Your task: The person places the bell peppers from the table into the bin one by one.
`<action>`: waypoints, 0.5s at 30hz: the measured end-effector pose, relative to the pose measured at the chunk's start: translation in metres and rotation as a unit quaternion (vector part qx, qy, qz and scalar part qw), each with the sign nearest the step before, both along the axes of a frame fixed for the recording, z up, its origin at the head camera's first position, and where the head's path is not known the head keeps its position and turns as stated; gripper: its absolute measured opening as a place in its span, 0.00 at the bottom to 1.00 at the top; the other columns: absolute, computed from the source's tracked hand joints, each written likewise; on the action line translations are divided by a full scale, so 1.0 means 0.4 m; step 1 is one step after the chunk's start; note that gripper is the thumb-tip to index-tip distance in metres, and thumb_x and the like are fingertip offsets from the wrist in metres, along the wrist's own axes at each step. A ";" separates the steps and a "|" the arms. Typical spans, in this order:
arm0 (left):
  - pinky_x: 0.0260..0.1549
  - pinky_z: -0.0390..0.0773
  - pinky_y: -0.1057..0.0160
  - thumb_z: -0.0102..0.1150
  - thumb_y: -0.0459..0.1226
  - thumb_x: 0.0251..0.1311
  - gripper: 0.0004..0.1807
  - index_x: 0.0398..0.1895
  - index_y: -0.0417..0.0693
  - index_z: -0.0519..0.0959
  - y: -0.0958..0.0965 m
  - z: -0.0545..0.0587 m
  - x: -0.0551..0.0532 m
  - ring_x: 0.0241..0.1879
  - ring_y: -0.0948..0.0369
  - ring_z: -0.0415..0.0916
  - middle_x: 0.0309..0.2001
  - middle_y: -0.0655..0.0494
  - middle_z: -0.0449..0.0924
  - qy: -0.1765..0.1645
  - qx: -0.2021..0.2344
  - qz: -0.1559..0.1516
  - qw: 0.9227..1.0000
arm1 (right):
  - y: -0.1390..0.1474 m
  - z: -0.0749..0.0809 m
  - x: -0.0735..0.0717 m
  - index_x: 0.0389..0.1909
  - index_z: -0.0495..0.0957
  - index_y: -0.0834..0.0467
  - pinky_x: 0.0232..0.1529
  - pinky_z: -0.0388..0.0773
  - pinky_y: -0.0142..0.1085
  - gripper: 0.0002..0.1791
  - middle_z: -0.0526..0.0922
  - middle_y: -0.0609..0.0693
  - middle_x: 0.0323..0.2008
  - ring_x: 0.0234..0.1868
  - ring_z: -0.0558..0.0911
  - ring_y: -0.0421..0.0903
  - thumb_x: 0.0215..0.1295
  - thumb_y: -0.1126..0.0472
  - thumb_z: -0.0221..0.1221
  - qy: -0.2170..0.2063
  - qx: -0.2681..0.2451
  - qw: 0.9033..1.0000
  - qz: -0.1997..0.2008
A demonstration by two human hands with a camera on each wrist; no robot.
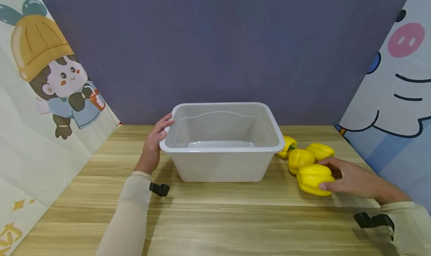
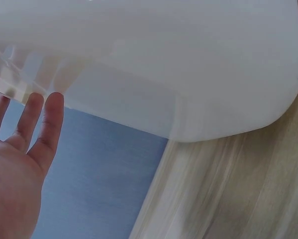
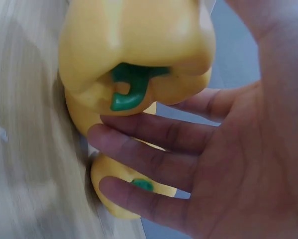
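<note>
A white plastic bin stands upright on the wooden table, its inside holding nothing visible. My left hand rests against the bin's left side and rim, fingers fairly straight; the left wrist view shows fingertips touching the bin wall. To the right of the bin, my right hand holds the nearest yellow bell pepper between thumb and index finger. The green stem faces the palm, while the other fingers extend below it. Three more yellow peppers lie behind: one by the bin, a middle one, another farther right.
The wooden table reaches back to a dark blue-grey panel. Cartoon-printed sheets flank it on the left and right. Black wrist mounts sit on the left and right sleeves.
</note>
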State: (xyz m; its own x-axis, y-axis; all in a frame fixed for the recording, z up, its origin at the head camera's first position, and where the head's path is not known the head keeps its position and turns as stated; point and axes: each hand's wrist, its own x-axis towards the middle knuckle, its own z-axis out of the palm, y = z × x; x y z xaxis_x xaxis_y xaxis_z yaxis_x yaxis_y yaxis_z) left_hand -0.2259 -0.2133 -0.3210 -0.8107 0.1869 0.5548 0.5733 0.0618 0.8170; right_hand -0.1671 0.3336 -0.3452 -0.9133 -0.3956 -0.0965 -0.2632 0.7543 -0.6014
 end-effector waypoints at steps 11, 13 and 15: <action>0.58 0.58 0.64 0.32 0.32 0.65 0.23 0.59 0.26 0.64 0.002 -0.002 -0.001 0.69 0.52 0.45 0.69 0.42 0.51 0.006 0.002 0.004 1.000 | -0.022 0.001 0.003 0.56 0.63 0.64 0.37 0.75 0.35 0.28 0.72 0.57 0.46 0.42 0.76 0.45 0.60 0.55 0.61 -0.012 -0.057 0.998 -0.008; 0.57 0.58 0.64 0.32 0.32 0.65 0.23 0.59 0.26 0.64 0.002 -0.002 0.000 0.69 0.52 0.45 0.69 0.42 0.51 0.004 0.000 0.005 1.000 | -0.024 0.002 0.003 0.56 0.63 0.64 0.38 0.75 0.35 0.28 0.72 0.57 0.47 0.42 0.76 0.44 0.60 0.55 0.61 -0.008 -0.058 0.998 -0.011; 0.57 0.58 0.64 0.32 0.32 0.65 0.23 0.59 0.27 0.64 0.002 -0.002 0.000 0.69 0.52 0.46 0.70 0.42 0.51 0.003 0.000 0.005 1.000 | -0.024 0.004 0.003 0.56 0.63 0.63 0.38 0.75 0.34 0.28 0.73 0.57 0.47 0.42 0.76 0.43 0.60 0.55 0.61 0.001 -0.057 0.998 -0.015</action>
State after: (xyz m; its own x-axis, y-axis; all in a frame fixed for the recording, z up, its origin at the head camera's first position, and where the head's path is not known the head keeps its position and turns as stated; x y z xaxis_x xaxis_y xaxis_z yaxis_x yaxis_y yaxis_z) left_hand -0.2258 -0.2125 -0.3216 -0.8097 0.1794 0.5588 0.5769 0.0680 0.8140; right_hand -0.1657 0.3239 -0.3437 -0.9253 -0.3760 -0.0495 -0.2430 0.6882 -0.6836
